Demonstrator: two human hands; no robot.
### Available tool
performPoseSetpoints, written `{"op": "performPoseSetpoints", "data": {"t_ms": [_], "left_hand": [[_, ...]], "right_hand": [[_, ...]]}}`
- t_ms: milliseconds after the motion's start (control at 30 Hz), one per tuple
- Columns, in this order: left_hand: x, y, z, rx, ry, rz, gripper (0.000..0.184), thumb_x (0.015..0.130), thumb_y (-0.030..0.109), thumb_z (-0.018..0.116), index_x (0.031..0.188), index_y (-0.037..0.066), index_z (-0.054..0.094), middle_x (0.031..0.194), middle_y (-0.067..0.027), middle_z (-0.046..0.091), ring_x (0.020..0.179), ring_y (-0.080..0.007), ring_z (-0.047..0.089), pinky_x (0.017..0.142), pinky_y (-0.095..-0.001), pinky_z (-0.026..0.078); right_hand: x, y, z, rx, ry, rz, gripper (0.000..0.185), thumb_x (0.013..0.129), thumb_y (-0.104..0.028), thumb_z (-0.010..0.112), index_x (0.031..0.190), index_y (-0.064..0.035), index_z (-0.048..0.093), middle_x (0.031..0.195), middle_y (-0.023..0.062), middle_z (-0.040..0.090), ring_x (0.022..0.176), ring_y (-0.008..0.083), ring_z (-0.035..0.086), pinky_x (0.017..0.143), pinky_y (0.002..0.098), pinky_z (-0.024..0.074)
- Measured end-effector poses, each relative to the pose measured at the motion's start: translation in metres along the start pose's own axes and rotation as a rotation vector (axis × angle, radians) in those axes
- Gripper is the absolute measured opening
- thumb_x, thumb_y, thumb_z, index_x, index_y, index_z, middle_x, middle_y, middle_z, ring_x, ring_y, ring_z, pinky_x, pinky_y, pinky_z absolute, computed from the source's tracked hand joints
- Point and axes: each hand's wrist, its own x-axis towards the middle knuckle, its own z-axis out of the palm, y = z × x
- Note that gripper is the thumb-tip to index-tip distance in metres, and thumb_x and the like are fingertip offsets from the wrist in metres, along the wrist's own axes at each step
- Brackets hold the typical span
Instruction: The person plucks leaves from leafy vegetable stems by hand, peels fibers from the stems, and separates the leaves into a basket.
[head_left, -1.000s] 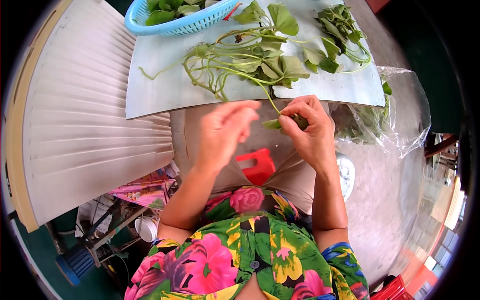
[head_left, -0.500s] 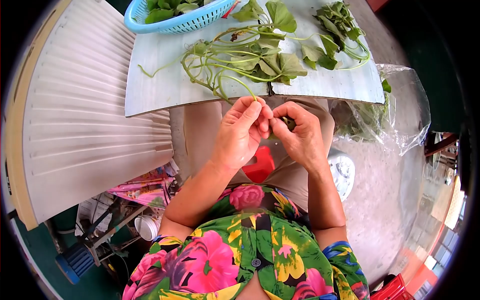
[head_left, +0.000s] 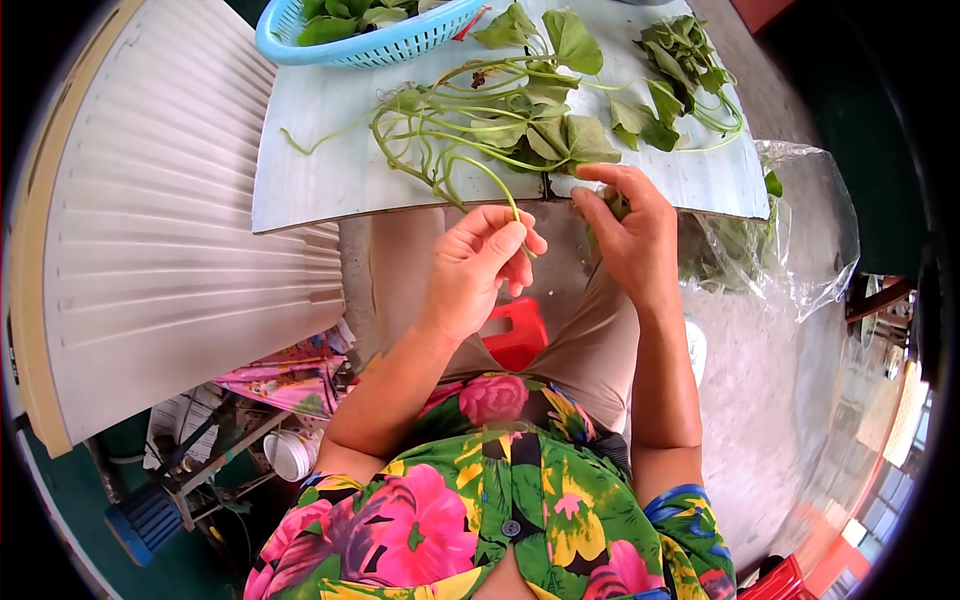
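Closest in, a flowery shirt (head_left: 410, 520) is seen, with a red stool (head_left: 516, 340) framed between the knees. Above that, the stem (head_left: 504, 186) is pinched pretty tight between thumb and fingers of the left hand (head_left: 487, 262), its lower tip poking out below and the rest run up over the table's front edge into the pile. The right hand (head_left: 635, 228) is held at the same edge, thumb and forefinger slightly parted; a bit of green is half hidden in it, and whether that's gripped can't be told. The pile (head_left: 545, 138) is spread across the middle of the table (head_left: 325, 180), a clear bag (head_left: 815, 205) of greens is seen off to the right, and at the back are a leafy bunch (head_left: 678, 58) and a blue basket (head_left: 405, 43) with leaves inside.
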Motion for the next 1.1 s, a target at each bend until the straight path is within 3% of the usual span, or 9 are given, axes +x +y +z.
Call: {"op": "performPoseSetpoints", "data": {"t_ms": [100,200,333,567,767,933,1100], "left_hand": [[0.0,0.001,0.001,0.047,0.01,-0.024,0.013,0.088,0.012,0.047,0.094,0.003,0.054,0.078,-0.0082,0.059,0.056,-0.0108,0.052,0.047,-0.0214,0.041],[-0.001,0.003,-0.002,0.073,0.017,-0.005,0.013,0.087,0.012,0.048,0.094,0.003,0.055,0.078,-0.0082,0.059,0.057,-0.0111,0.053,0.048,-0.0214,0.041],[-0.004,0.003,-0.009,0.1,0.003,0.019,0.012,0.087,0.011,0.048,0.093,0.003,0.055,0.078,-0.0081,0.058,0.058,-0.0117,0.053,0.049,-0.0217,0.041],[-0.001,0.003,-0.015,0.088,-0.019,-0.01,0.012,0.086,0.011,0.049,0.092,0.002,0.054,0.078,-0.0081,0.058,0.058,-0.0123,0.052,0.05,-0.0225,0.041],[0.002,0.01,-0.023,-0.013,-0.034,0.067,0.013,0.087,0.009,0.046,0.094,0.003,0.055,0.079,-0.0084,0.059,0.061,-0.0119,0.053,0.051,-0.0232,0.042],[0.0,0.008,-0.024,-0.013,-0.024,0.029,0.015,0.087,0.01,0.047,0.096,0.002,0.054,0.082,-0.0082,0.059,0.062,-0.0116,0.053,0.052,-0.023,0.042],[0.0,0.005,-0.003,-0.055,0.124,0.125,0.022,0.087,0.014,0.048,0.106,0.003,0.054,0.092,-0.0068,0.059,0.069,-0.0099,0.052,0.061,-0.0203,0.041]], "right_hand": [[0.012,-0.004,0.005,-0.221,-0.081,-0.007,0.015,0.073,-0.011,0.06,0.087,-0.0094,0.061,0.078,0.0074,0.056,0.068,0.0263,0.055,0.059,0.0338,0.0441],[0.019,0.002,0.018,-0.362,-0.094,-0.137,0.014,0.073,-0.013,0.058,0.087,-0.0099,0.061,0.076,0.0065,0.055,0.073,0.0263,0.055,0.061,0.0353,0.0443],[0.02,0.011,0.021,-0.42,-0.064,-0.095,0.012,0.073,-0.014,0.058,0.084,-0.0088,0.061,0.075,0.0071,0.054,0.074,0.0257,0.055,0.06,0.0353,0.0439],[0.012,-0.002,0.011,-0.302,0.008,-0.096,0.011,0.072,-0.011,0.062,0.082,-0.0078,0.062,0.08,0.0042,0.056,0.074,0.0237,0.054,0.062,0.0326,0.0441],[0.007,-0.03,-0.001,-0.234,0.055,-0.281,0.007,0.071,-0.01,0.063,0.078,-0.0067,0.061,0.08,0.0043,0.06,0.07,0.0223,0.054,0.061,0.0306,0.0435],[-0.005,-0.033,0.002,-0.038,-0.057,-0.065,0.009,0.07,-0.009,0.064,0.077,-0.0057,0.06,0.068,0.0072,0.056,0.065,0.0223,0.053,0.057,0.0306,0.0426],[-0.02,-0.033,0.01,-0.031,-0.244,-0.093,0.008,0.07,-0.009,0.064,0.076,-0.0055,0.06,0.067,0.0073,0.054,0.064,0.0236,0.053,0.054,0.0322,0.0423]]}}
